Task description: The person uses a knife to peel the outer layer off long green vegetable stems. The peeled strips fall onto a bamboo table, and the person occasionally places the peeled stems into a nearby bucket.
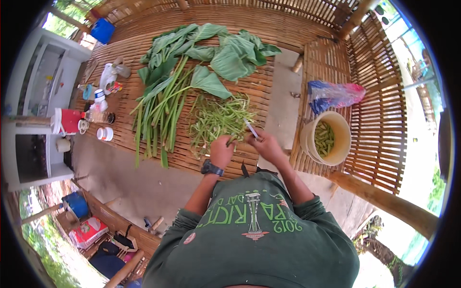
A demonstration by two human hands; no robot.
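Note:
My right hand (269,147) is closed around a small knife (250,128), its pale blade pointing away from me. Just left of it, my left hand (222,152) pinches what looks like a short piece of green stalk (230,142), mostly hidden by the fingers. Beyond both hands lies a loose heap of thin green peelings (218,117) on the bamboo-slat table (122,108). To the left of the heap rests a bundle of long green stalks (165,117), with large broad leaves (234,56) spreading at the far end.
At right, a cream bucket (340,126) holds cut green pieces (324,139) on a bamboo bench, beside a blue and pink plastic bag (333,95). Jars and bottles (100,103) and a red and white container (66,121) stand at left. A bamboo rail (391,204) runs at right.

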